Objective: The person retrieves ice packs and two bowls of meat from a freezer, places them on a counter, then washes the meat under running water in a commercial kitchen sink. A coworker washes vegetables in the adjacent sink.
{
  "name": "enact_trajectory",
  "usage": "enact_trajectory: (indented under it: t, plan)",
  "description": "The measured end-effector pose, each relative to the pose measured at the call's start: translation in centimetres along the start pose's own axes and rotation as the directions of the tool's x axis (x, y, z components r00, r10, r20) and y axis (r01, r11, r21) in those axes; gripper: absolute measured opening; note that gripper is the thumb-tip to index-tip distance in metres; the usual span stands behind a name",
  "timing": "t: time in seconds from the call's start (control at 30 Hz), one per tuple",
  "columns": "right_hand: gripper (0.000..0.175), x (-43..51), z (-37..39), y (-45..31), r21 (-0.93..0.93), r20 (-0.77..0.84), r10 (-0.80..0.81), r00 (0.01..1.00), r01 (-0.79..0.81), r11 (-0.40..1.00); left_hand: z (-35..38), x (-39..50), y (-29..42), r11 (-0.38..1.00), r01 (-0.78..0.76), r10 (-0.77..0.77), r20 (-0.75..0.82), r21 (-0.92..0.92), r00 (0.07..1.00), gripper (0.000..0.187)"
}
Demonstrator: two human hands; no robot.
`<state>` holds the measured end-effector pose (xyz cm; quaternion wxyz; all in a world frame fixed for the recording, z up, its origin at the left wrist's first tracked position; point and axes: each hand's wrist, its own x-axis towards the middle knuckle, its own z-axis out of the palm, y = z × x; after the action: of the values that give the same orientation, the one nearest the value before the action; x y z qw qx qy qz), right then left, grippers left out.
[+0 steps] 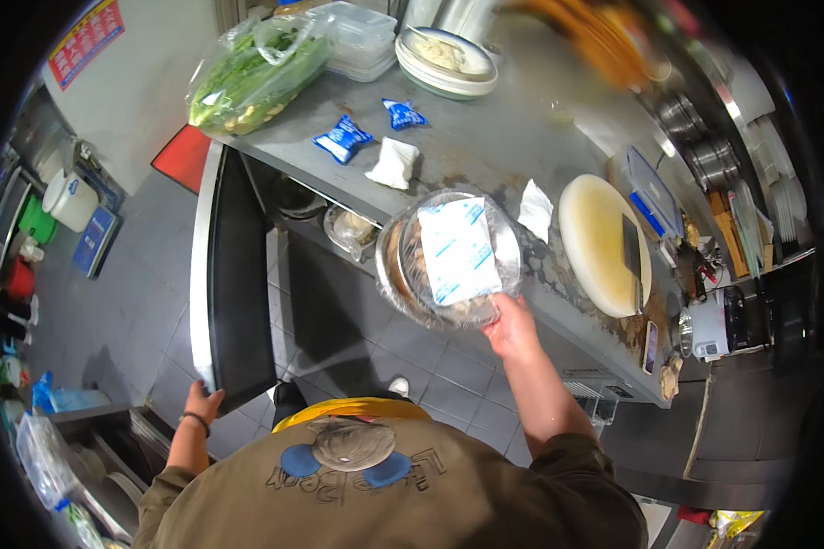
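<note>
My right hand (511,328) grips the near rim of a round metal bowl (391,274) covered in plastic film. Brownish food shows through the film, but what it is cannot be made out. On top lies a flat white packet (459,250) with blue print, probably an ice pack. My left hand (202,403) grasps the outer edge of the door (244,288) of an under-counter refrigerator, which stands swung out to the left. Inside the refrigerator opening, a plastic-wrapped container (351,228) is partly visible; the worktop hides the rest.
The steel worktop (481,147) carries blue packets (343,139), white packets (393,163), bagged leafy greens (261,75) and stacked plates (446,82). A cleaver (632,250) rests on a round cutting board (590,233). A phone (650,348) lies near the right end. Crates (103,439) stand lower left.
</note>
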<state>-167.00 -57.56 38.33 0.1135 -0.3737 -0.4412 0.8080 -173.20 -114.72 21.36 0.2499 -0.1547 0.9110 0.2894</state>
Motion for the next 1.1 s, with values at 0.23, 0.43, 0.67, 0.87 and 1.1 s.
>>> enact_trajectory:
  t: [0.23,0.43,0.67,0.87,1.1]
  plan:
    - [0.036,2.7,-10.4,-0.1,-0.022,-0.043,0.031,0.999,-0.032,0.999,12.0,-12.8,11.5,0.984,-0.176,0.166,0.184,0.040,0.969,0.080]
    - [0.041,6.4,-10.3,-0.7,-0.069,0.093,-0.070,0.993,0.076,0.995,10.8,-17.8,16.2,0.971,-0.236,0.217,0.269,0.040,0.939,0.065]
    - [0.054,7.0,-9.9,-6.3,-0.801,0.153,-0.514,0.844,0.411,0.435,9.8,-17.0,14.5,0.981,-0.175,0.190,0.239,-0.083,0.952,0.055]
    - [0.066,10.3,-2.4,-6.3,-0.972,0.123,-0.479,0.869,0.204,0.120,9.6,-9.6,22.4,0.896,-0.319,0.411,0.306,-0.308,0.859,0.043]
    - [0.075,12.7,-0.5,-8.0,-0.976,-0.034,-0.228,0.973,0.017,0.218,11.2,-2.5,36.9,0.724,-0.501,0.689,0.522,-0.474,0.502,0.039]
